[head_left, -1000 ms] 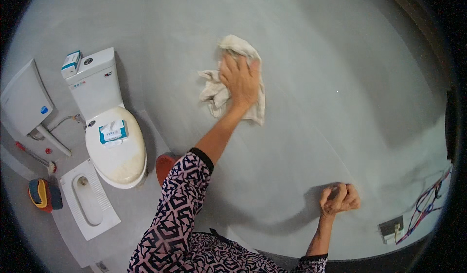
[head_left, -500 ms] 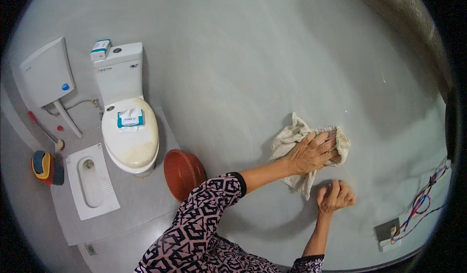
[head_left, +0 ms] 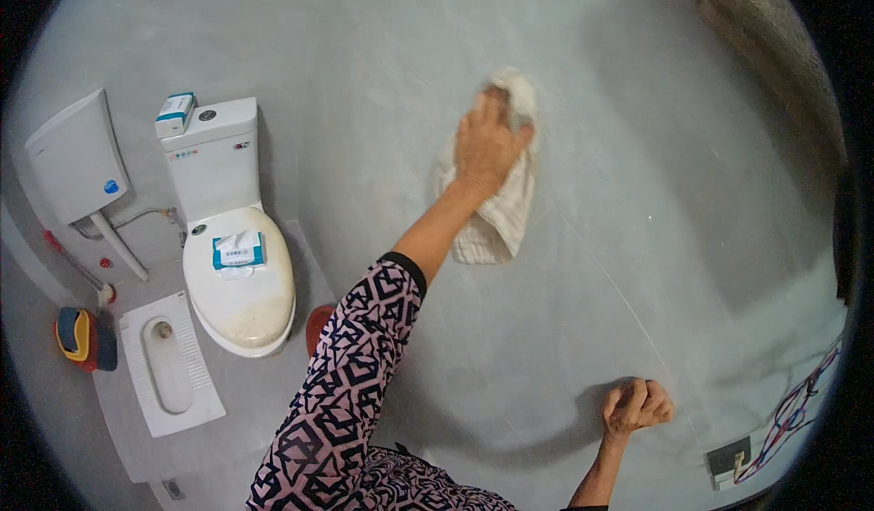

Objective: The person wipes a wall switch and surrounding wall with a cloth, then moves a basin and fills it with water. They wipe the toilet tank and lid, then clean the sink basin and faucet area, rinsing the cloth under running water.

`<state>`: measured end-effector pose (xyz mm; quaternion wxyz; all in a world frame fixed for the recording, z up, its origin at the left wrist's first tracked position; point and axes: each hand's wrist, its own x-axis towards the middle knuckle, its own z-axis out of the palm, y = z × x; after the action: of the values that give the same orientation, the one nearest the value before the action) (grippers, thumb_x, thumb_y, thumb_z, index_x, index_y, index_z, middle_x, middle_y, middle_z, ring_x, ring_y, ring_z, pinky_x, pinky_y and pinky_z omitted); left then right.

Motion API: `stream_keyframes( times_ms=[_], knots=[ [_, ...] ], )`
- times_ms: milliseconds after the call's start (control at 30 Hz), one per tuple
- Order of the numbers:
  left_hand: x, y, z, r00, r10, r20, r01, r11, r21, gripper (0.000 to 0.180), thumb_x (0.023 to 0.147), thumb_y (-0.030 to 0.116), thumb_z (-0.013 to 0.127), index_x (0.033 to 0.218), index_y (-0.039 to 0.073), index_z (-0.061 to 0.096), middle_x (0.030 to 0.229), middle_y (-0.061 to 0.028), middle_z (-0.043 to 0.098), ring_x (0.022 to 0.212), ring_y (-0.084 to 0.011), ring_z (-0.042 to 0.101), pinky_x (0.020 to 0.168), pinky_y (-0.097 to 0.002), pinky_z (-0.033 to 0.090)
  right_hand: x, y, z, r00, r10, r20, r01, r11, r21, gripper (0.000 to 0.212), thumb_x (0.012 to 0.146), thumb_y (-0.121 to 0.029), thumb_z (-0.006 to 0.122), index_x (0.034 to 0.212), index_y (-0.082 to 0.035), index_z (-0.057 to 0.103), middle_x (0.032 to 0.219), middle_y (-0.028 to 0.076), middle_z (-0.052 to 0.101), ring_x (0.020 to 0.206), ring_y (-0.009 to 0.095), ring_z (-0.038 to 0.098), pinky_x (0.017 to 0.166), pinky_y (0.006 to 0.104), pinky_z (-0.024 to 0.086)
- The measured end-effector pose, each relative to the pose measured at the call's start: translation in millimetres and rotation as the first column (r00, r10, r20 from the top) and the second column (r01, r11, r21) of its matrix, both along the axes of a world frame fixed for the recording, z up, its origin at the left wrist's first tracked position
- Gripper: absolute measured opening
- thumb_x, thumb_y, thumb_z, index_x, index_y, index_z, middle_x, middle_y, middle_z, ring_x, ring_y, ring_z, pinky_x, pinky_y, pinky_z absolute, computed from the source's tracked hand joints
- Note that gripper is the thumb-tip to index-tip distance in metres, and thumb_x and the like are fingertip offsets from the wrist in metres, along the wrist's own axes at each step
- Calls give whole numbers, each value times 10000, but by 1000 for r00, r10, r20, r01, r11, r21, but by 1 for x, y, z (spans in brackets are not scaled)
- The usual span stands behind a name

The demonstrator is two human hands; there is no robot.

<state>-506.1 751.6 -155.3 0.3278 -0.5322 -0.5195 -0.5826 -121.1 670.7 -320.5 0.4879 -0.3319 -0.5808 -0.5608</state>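
My left hand (head_left: 489, 149) lies pressed over a whitish cloth (head_left: 507, 224) against the grey wall (head_left: 391, 101). The fingertips are tucked under a fold at the cloth's upper end and are smeared by motion. Below the hand, the rest of the cloth hangs against the wall. Lower and to the right, my right hand (head_left: 637, 406) is curled into a loose fist near the same wall, and nothing shows in it. Both arms come from patterned pink and black sleeves.
At left stand a white toilet (head_left: 238, 279) with tissue packs on its lid and tank, and a squat pan (head_left: 168, 365). A reddish-brown basin (head_left: 316, 329) is partly hidden behind my left sleeve. Coloured wires (head_left: 792, 411) run to a wall socket (head_left: 728, 459) at lower right.
My left hand has slid the cloth up and to the left across the wall. My right hand sits slightly lower, still curled. My left arm now hides more of the basin.
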Motion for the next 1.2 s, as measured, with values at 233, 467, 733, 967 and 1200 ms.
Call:
stream_keyframes(
  times_ms=[233, 467, 733, 967, 1200],
  knots=[
    [-62, 40, -41, 860, 139, 491, -138, 990, -38, 546, 932, 444, 381, 1223, 2, 513, 1392, -179, 339, 1260, -345, 284, 948, -485, 274, 12, -15, -2, 1000, -25, 15, 24, 998, 64, 241, 852, -275, 439, 725, -104, 551, 824, 38, 526, 787, 218, 459, 755, 358, 289],
    [12, 29, -82, 760, 3, 650, 140, 976, -168, 759, 910, 491, 380, 1330, -132, 276, 1416, -287, 212, 1327, -376, 138, 1050, -495, 98, -13, 0, 35, 998, 36, 48, -37, 999, 19, 142, 697, -238, 547, 744, -108, 580, 823, 33, 546, 769, 201, 468, 765, 337, 276],
    [119, -10, -114, 880, -146, 453, 289, 920, -265, 588, 919, 367, 402, 1161, -163, 472, 1402, -376, 117, 1259, -450, 121, 999, -550, 86, -75, 26, 103, 972, 174, 156, -158, 981, -111, 132, 732, -249, 547, 734, -134, 612, 822, 13, 581, 799, 197, 505, 770, 340, 286],
    [209, -50, -146, 865, -350, 359, 445, 866, -229, 750, 866, 444, 485, 1352, -75, 245, 1383, -355, 148, 1244, -531, 132, 996, -633, 73, -132, 35, 173, 919, 296, 262, -238, 943, -233, 120, 708, -224, 535, 712, -124, 602, 721, -7, 575, 713, 178, 510, 755, 331, 276],
    [159, -16, -162, 658, -148, 738, 455, 860, -233, 642, 916, 345, 451, 1322, -128, 298, 1435, -333, 100, 1291, -468, 131, 1060, -537, 87, -140, 26, 179, 889, 343, 304, -282, 932, -226, 112, 696, -196, 521, 689, -105, 586, 694, 3, 571, 700, 189, 499, 753, 331, 275]
  ],
)
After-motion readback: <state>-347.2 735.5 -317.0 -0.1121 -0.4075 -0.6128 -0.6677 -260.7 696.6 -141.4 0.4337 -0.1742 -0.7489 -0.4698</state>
